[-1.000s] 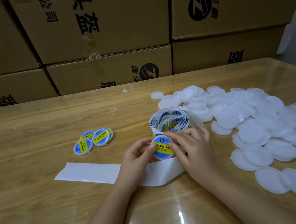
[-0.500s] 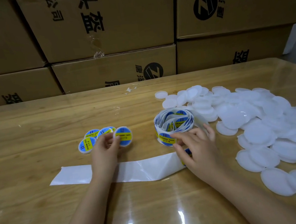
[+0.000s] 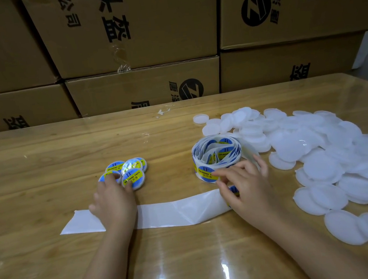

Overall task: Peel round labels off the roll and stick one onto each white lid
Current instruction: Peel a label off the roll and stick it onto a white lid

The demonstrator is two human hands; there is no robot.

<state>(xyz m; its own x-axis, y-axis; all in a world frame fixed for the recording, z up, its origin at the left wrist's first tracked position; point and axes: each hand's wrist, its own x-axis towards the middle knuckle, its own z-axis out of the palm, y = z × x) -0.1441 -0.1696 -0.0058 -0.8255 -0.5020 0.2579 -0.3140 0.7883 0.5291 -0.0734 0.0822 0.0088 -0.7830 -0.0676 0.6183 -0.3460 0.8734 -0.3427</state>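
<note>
A roll of round blue-and-yellow labels [image 3: 221,152] stands at the table's middle. Its empty white backing strip [image 3: 176,210] trails left across the table. My right hand [image 3: 245,187] lies at the roll's near side, index fingertip on the outermost label, fingers curled over a label [image 3: 233,189] on the strip. Several labelled lids [image 3: 134,177] lie in a small cluster on the left. My left hand [image 3: 114,202] lies over the strip with its fingertips resting on two of those lids. A big loose pile of plain white lids [image 3: 319,145] covers the right side.
Stacked cardboard boxes [image 3: 135,28] form a wall behind the glossy wooden table [image 3: 29,159]. A scrap of clear tape [image 3: 163,112] lies near the far edge. The white lids spread nearly to the table's right edge.
My left hand carried the freshly labelled lid left and set it down with the other labelled lids. My right hand stayed at the roll, working at the strip.
</note>
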